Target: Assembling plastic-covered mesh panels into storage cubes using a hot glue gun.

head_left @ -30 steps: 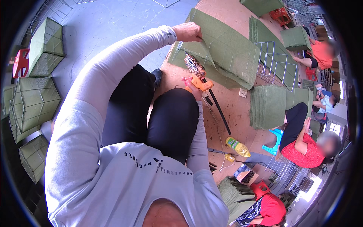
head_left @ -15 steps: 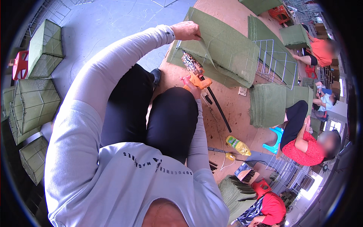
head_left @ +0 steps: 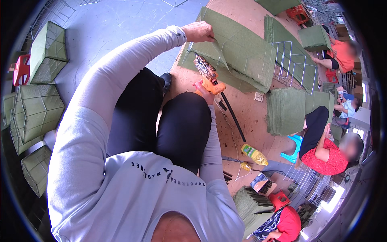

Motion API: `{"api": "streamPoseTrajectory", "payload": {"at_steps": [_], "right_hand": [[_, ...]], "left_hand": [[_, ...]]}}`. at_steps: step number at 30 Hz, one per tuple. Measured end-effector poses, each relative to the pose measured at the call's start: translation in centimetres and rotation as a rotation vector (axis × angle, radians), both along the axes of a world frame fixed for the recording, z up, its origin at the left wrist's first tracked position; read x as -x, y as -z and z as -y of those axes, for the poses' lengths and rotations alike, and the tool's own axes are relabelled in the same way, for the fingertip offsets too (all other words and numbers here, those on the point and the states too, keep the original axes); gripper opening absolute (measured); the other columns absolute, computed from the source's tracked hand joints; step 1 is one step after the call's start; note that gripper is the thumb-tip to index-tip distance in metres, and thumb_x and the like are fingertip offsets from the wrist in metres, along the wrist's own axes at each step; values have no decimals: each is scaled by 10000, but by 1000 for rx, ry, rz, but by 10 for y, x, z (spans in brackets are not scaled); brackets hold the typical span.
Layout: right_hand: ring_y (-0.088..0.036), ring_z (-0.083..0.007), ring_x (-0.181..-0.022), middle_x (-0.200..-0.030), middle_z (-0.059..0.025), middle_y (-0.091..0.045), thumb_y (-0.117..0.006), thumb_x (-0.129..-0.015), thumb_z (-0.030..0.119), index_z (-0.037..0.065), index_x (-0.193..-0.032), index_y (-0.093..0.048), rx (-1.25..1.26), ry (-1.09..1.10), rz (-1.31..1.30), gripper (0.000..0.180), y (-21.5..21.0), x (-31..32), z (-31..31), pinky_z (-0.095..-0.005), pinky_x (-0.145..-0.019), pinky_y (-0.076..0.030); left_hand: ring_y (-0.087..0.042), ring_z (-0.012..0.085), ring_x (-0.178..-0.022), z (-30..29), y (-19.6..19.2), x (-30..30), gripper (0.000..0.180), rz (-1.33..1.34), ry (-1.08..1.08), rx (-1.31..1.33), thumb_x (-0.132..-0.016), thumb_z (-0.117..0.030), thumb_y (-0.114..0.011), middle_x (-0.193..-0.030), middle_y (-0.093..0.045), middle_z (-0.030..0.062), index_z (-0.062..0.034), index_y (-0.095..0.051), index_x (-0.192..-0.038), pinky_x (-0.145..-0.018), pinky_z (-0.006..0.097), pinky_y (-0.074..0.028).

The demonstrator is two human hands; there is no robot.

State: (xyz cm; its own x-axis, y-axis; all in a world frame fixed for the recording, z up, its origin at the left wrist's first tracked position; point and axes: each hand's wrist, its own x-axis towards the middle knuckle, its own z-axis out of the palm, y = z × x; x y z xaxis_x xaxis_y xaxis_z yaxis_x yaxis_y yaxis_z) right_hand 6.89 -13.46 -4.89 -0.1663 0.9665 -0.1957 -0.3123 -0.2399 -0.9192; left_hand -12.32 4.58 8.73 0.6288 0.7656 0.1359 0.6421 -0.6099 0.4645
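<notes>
Gripping the green fabric panel (head_left: 238, 52) by its edge with my left hand (head_left: 197, 31) — my right hand (head_left: 203, 86) clenched round the orange glue gun (head_left: 207, 74) just below it.

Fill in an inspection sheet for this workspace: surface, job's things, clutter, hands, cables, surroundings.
Surface: brown floor board, stained.
Job's things: green fabric panel over a wire frame; orange tool.
Clutter: yellow bottle, black rod, fabric stack, bare wire frames.
Hands: left hand pinches the panel's edge; right hand has its grip on the tool.
Cables: thin wire by the bottle.
Surroundings: finished green boxes on the left; seated people on the right.
</notes>
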Motion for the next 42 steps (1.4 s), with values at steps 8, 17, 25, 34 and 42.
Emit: {"api": "streamPoseTrajectory", "payload": {"at_steps": [8,17,25,34,42], "right_hand": [[-622,-159,-811,-859,-55,-637,-604,-842,31,42,-893,-563,15,-27,-10,67,2,-2,-1,-301,-789,-490],[-608,-122,-807,-858,-20,-625,-619,-846,55,46,-905,-601,40,-32,-3,62,1,-2,-1,-271,-769,-474],[-595,-92,-811,-875,14,-647,-596,-884,121,40,-874,-659,70,-100,130,104,-8,-1,-1,-251,-768,-455],[-619,-150,-791,-844,-51,-636,-606,-852,37,34,-893,-571,53,-33,5,53,13,-9,-2,-286,-762,-482],[-620,-156,-777,-830,-56,-632,-612,-843,32,36,-879,-565,46,43,10,59,2,-7,3,-282,-747,-482]], "left_hand": [[-651,314,-777,-2,3,-3,220,8,-11,8,-875,-207,-608,-839,-681,158,-40,-701,-983,-746,368,-516],[-656,309,-778,-2,3,-6,217,20,1,-10,-879,-203,-603,-845,-682,159,-37,-700,-978,-735,367,-518],[-656,312,-781,-4,5,-2,216,20,1,17,-877,-199,-603,-849,-684,156,-39,-698,-987,-734,374,-515],[-665,303,-773,-2,0,-4,220,23,-3,12,-877,-208,-606,-838,-687,159,-34,-703,-971,-737,368,-519],[-669,295,-766,-3,2,-3,217,13,-13,21,-873,-199,-612,-843,-689,157,-31,-703,-975,-732,364,-522]]}}
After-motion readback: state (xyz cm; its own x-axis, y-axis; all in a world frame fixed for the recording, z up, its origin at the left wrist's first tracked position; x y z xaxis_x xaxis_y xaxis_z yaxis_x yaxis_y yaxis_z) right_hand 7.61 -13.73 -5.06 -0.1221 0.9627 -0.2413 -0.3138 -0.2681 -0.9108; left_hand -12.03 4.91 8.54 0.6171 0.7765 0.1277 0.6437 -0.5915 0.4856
